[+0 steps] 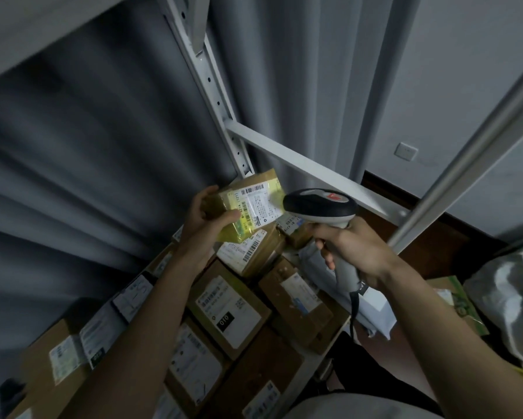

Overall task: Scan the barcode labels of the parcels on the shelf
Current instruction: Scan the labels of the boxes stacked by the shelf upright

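Parcel (248,204) (brown, yellow-taped), white barcode label (258,204), scanner (320,205) close

The small parcel (248,204) in my left grip (204,217) is brown cardboard wrapped in yellow-tinted clear tape, and its label (258,205) is white with black bars and black print. The scanner (320,207) in my right grip (355,252) has a black head with a grey panel bearing a red mark, and a light grey handle. The boxes (233,309) on the shelf below are brown with white labels; one carries a black patch with white digits. The shelf frame (302,160) is pale grey. The curtain (87,131) behind hangs in dark blue-grey folds. A crumpled bag (508,300) at my right is whitish grey.
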